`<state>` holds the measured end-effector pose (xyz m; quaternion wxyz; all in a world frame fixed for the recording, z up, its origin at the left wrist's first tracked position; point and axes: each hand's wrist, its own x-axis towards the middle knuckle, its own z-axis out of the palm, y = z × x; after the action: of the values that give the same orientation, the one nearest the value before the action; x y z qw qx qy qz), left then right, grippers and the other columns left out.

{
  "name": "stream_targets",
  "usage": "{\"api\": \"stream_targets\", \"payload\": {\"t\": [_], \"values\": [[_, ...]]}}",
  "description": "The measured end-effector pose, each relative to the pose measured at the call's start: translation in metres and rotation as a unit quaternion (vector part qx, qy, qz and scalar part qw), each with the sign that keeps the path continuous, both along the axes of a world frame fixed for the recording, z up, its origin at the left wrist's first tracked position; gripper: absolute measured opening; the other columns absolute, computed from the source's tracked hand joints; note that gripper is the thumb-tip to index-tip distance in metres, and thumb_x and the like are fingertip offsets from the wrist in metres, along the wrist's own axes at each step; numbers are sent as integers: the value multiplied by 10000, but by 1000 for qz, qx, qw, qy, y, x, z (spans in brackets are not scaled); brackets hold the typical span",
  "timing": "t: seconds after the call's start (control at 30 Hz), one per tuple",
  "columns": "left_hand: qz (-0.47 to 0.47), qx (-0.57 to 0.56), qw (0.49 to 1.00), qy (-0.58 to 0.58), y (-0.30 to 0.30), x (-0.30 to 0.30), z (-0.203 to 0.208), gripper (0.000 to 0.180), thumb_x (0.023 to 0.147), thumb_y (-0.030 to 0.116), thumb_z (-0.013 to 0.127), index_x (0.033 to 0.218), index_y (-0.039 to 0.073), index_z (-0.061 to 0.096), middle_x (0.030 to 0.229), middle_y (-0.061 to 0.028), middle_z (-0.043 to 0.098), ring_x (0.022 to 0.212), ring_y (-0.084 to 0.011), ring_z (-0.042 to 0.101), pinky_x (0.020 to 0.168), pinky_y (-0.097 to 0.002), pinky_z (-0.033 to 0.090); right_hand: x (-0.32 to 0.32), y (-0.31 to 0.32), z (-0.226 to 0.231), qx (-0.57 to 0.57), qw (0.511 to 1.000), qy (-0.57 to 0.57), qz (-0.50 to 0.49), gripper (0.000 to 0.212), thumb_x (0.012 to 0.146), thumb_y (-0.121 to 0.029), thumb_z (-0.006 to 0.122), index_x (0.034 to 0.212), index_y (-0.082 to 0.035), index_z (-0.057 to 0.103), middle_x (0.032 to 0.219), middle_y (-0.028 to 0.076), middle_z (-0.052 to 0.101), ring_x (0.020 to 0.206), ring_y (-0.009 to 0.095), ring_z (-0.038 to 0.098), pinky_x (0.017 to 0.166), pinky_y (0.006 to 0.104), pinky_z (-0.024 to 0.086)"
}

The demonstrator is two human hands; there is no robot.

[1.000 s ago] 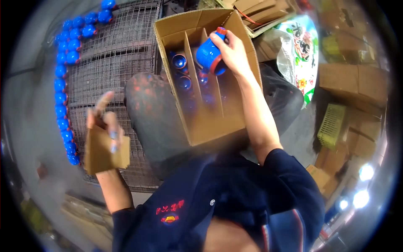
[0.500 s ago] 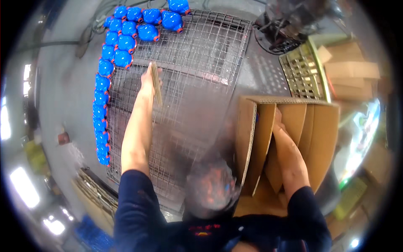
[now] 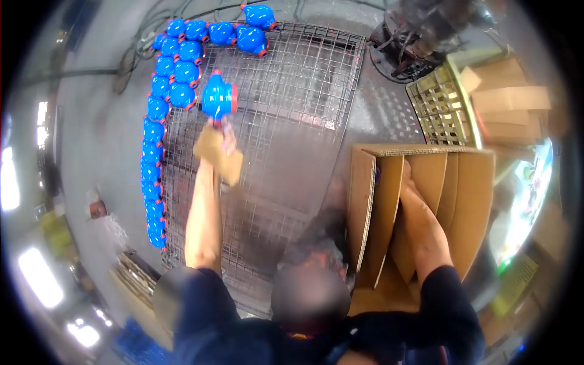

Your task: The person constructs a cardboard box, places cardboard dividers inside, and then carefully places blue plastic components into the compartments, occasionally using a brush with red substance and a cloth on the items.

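Note:
My left hand (image 3: 225, 135) is closed on a glossy blue round plastic piece with red fittings (image 3: 217, 97). The same hand also holds a brown cardboard piece (image 3: 216, 155) against the palm, over the wire mesh. Inside an open cardboard box (image 3: 483, 194), my right hand (image 3: 407, 174) reaches down between upright cardboard dividers (image 3: 389, 219). Its fingers are mostly hidden there, so whether they grip anything does not show. Blue at the box's left inner edge hints at another piece (image 3: 377, 176).
More blue pieces (image 3: 182, 95) line the left and far edges of the wire mesh rack (image 3: 292, 79). A pale green plastic crate (image 3: 447, 103) and loose cardboard (image 3: 511, 100) stand at the far right. Dark machinery (image 3: 404, 42) rises behind; folded cardboard (image 3: 137, 274) leans at the near left.
A blue piece from the far rows is now in my left hand, off the rack. The cardboard in that hand has turned broadside and moved nearer. My right hand stays in the box.

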<state>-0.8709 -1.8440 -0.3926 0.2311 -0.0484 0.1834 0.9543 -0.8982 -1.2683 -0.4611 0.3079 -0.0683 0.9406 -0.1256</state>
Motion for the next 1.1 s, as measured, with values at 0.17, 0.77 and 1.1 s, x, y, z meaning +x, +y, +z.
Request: {"api": "stream_targets", "payload": {"t": [0.17,0.77,1.1], "values": [[108,-61,991,-53,94,195,148,421,951,535,480,932,117,522,740,-69,551,377,-189,440,390,-347,381,19,-15,83,-163,964,97,-187,402,949,-355,550,1207,-50,598,1111,197,679,1022,333,633,895,385,497],[-50,284,950,120,299,318,242,323,1008,297,447,1057,0,565,492,-8,463,301,-107,424,385,-239,342,217,-117,396,-786,591,-162,-79,453,978,-269,622,1338,-12,523,1184,98,646,1118,163,592,993,341,479],[-183,-538,787,241,401,249,339,468,1003,370,444,1223,-36,519,767,-180,648,532,-255,569,528,-326,465,235,45,367,-820,462,-71,-331,528,958,-460,557,1204,6,544,1185,147,617,1137,292,603,953,445,514]]}}
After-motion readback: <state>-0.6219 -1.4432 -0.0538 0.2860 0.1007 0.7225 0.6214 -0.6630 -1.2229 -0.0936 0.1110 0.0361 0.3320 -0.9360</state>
